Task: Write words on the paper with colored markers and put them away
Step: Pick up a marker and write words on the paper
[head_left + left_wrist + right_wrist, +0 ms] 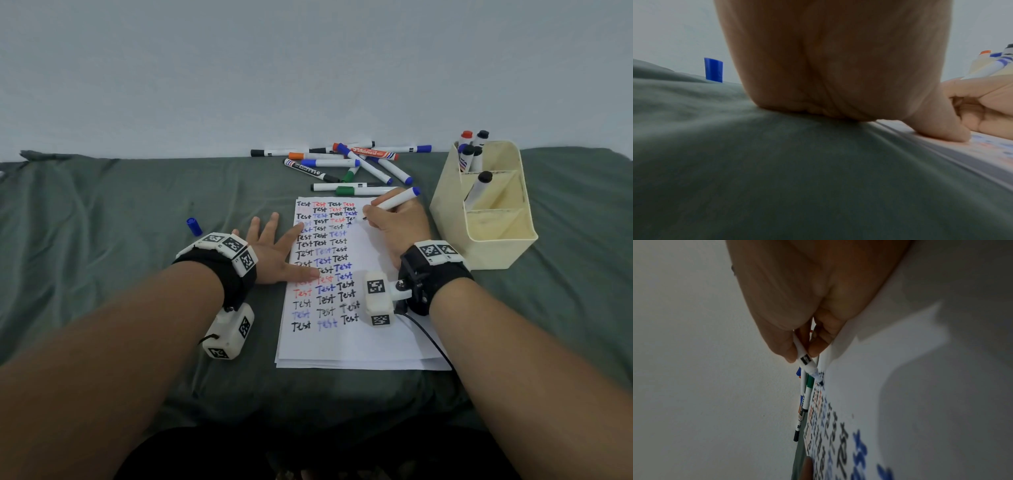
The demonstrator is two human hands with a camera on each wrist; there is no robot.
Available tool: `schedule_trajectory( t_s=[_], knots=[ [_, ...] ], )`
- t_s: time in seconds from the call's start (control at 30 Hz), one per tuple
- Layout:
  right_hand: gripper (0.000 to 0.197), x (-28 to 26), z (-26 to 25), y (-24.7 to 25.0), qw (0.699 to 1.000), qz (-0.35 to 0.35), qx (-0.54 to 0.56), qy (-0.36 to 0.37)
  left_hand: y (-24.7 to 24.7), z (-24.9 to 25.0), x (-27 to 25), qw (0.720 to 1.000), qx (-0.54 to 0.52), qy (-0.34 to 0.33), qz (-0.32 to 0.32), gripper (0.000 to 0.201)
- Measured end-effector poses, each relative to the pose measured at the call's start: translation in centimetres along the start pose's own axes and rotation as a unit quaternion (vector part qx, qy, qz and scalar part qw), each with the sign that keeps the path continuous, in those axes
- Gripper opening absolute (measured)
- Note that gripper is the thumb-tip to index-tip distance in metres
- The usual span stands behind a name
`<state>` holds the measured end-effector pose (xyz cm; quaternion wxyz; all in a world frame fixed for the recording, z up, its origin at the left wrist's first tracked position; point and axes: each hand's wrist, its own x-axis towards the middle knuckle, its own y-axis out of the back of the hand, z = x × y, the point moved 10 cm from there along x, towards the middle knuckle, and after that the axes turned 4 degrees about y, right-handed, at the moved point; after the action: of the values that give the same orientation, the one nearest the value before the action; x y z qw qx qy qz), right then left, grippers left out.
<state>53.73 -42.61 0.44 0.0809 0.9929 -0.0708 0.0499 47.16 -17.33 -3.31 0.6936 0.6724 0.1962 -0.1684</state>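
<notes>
A white sheet of paper lies on the grey-green cloth, covered in rows of "Test" in black, red and blue. My right hand grips a white marker with a blue end, its tip touching the paper near the upper right rows. My left hand lies flat with spread fingers, thumb and index pressing the paper's left edge. A blue cap stands on the cloth left of that hand, also visible as a blue cap in the left wrist view.
Several capped markers in blue, black, green, orange and red lie scattered behind the paper near the wall. A cream plastic organizer with compartments stands at the right, holding several markers upright. More sheets lie under the top paper.
</notes>
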Motion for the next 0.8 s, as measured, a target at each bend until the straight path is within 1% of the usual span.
schedule_trajectory(
  t_s=[0.13, 0.27, 0.47, 0.63, 0.8],
  knots=[
    [0.010, -0.06, 0.06, 0.29, 1.000, 0.006, 0.000, -0.005, 0.05, -0.03, 0.05, 1.000, 0.000, 0.000, 0.003, 0.130],
    [0.011, -0.14, -0.04, 0.09, 1.000, 0.000, -0.013, -0.003, -0.02, -0.02, -0.01, 1.000, 0.000, 0.000, 0.002, 0.132],
    [0.006, -0.06, 0.04, 0.35, 1.000, 0.003, -0.021, -0.009, -0.02, -0.03, 0.12, 1.000, 0.000, 0.000, 0.004, 0.133],
    [0.011, -0.15, 0.06, 0.17, 1.000, -0.003, -0.018, -0.011, -0.07, -0.12, 0.23, 1.000, -0.001, 0.002, 0.004, 0.132],
    [0.013, -0.29, -0.19, 0.73, 1.000, 0.014, -0.014, 0.000, -0.05, -0.11, 0.28, 1.000, 0.002, -0.002, 0.010, 0.130]
  ],
)
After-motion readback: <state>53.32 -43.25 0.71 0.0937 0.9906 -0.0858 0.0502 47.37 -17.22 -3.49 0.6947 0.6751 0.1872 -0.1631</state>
